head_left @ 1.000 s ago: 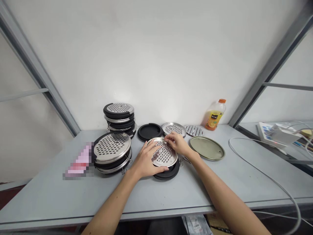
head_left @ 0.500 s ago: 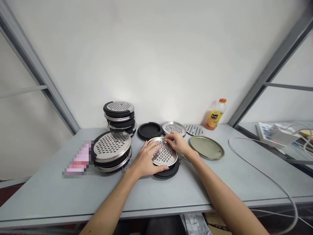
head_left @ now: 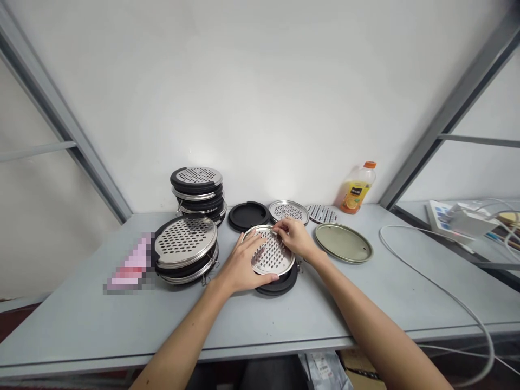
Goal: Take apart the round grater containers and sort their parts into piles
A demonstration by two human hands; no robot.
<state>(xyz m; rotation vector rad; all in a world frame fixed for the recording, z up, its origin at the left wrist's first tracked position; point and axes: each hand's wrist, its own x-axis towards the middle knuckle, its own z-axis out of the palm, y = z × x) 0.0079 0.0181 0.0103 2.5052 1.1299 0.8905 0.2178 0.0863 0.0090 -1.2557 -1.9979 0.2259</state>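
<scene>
Desk (head_left: 122,325): grey, carries everything you have out; overall judgement, you are partway through, with stacked units and separate parts side by side.
Front-left stack (head_left: 187,246): perforated metal disc on top, black and metal layers beneath, wire clips (head_left: 205,280) at its right side. Reads to you as finished work.
Rear stack (head_left: 198,189): stands behind the first, similar build, also apparently done.
Olive plate (head_left: 344,245): lies flat on the right, joined to nothing; probably among what is left for you.
Grater plate (head_left: 272,261): mid-desk, directly in front of you, lying over the black ring (head_left: 280,288), whose near part shows below the metal rim. You have the two together but, in my judgement, not yet fitted.
Left hand (head_left: 244,265): yours is spread, not closed, fingers laid over the left of the plate face, thumb by the near rim.
Right hand (head_left: 293,238): your fingertips are pinched together at the far rim; what sits between them is hidden.
Spare black ring (head_left: 248,216): behind your work, bare of any metal insert, so seemingly untouched.
Rear grater plate (head_left: 289,212): beside that spare ring; likely remaining too.
Flat perforated plate (head_left: 322,214): at the back, smallest of your loose metal pieces showing; likewise appears left to do.
</scene>
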